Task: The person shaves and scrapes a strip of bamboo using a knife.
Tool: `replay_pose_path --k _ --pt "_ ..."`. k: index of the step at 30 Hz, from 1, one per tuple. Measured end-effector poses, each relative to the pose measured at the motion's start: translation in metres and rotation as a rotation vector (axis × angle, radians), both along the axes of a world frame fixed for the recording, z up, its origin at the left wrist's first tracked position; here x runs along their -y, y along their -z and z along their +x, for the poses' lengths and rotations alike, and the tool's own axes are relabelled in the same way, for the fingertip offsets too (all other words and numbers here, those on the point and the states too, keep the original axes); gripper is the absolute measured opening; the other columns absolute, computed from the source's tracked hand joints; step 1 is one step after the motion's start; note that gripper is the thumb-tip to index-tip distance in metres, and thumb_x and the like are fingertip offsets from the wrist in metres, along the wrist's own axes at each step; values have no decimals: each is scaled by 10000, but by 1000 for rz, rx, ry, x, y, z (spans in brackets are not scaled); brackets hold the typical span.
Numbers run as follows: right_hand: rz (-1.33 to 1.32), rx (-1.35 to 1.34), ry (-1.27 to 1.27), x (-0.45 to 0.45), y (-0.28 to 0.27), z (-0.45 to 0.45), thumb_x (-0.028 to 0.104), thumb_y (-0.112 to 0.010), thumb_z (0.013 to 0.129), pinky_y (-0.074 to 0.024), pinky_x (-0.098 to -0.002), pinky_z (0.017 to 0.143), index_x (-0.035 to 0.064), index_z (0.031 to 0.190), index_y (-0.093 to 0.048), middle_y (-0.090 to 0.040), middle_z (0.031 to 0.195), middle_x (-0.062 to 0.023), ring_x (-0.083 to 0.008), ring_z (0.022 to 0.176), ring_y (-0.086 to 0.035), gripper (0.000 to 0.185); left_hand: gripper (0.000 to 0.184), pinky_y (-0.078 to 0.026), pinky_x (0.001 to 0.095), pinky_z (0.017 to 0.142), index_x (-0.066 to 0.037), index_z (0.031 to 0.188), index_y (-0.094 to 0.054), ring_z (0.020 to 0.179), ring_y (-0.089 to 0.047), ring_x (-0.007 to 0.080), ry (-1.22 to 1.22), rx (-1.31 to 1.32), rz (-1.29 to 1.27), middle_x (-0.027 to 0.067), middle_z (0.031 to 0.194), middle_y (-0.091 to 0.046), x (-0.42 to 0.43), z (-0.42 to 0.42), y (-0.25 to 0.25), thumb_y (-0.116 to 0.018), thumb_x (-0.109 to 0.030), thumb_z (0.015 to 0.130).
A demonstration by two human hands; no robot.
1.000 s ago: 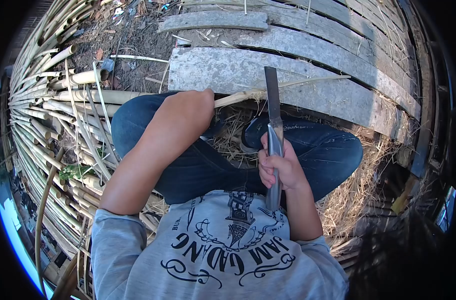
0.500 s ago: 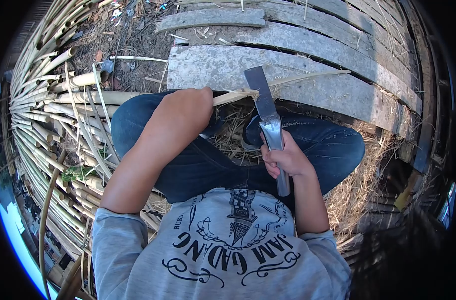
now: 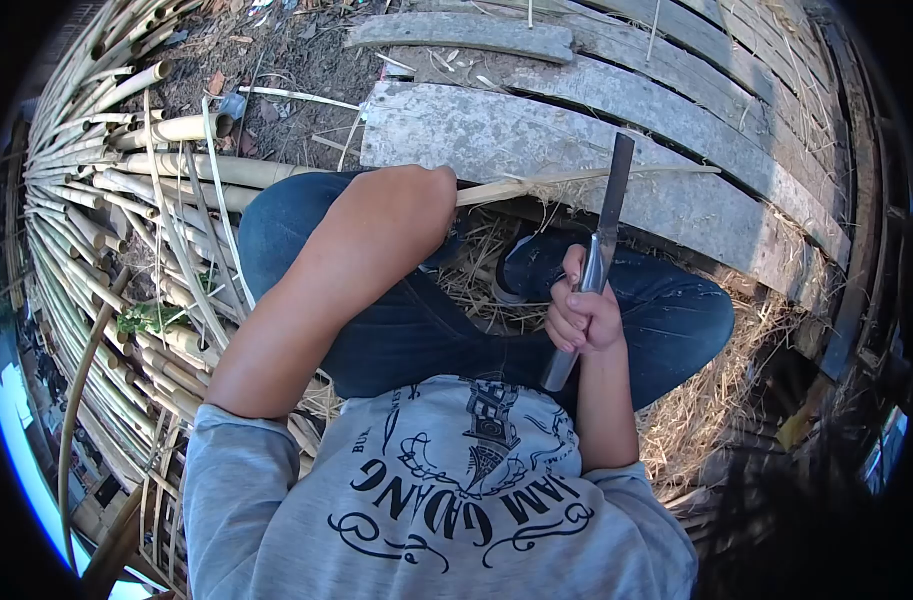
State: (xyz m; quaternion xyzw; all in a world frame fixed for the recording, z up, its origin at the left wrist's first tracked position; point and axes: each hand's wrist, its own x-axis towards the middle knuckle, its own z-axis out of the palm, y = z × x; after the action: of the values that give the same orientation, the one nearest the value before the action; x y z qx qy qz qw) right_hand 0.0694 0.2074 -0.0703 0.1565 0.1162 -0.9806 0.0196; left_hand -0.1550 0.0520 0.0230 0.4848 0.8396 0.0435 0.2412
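Note:
My left hand (image 3: 411, 205) is closed around the near end of a split bamboo strip (image 3: 494, 191), above my bent left knee. The strip stretches right across the edge of the planks, with frayed shavings near its middle. In my right hand (image 3: 586, 312) is a knife (image 3: 617, 190) with a flat dark blade and a shiny metal handle, my fingers wrapped around that handle. Its blade points up and away, seen nearly edge-on, and crosses over the far part of the strip in view. Whether the blade touches the strip I cannot tell.
Grey wooden planks (image 3: 456, 120) lie ahead, with a loose board (image 3: 461, 35) on top. Many bamboo poles (image 3: 186, 130) are piled at the left. Straw-like shavings (image 3: 696, 425) cover the ground at right. My crossed legs (image 3: 376, 340) are beneath my hands.
The knife has moved right, away from the frayed spot on the strip, and its blade has turned from broadside to nearly edge-on. My left hand still holds the strip. The whole view has shifted slightly.

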Motion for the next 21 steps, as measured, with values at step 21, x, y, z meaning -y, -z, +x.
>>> replay_pose_path --k 21 --pt "-321 -339 -343 34 22 -9 79 -637 897 -393 -285 363 59 761 -453 -412 513 -10 -105 371 -420 230 156 -507 499 707 -13 921 -581 774 -646 398 -37 42 -48 201 754 -644 -7 3 -4 -624 -156 879"
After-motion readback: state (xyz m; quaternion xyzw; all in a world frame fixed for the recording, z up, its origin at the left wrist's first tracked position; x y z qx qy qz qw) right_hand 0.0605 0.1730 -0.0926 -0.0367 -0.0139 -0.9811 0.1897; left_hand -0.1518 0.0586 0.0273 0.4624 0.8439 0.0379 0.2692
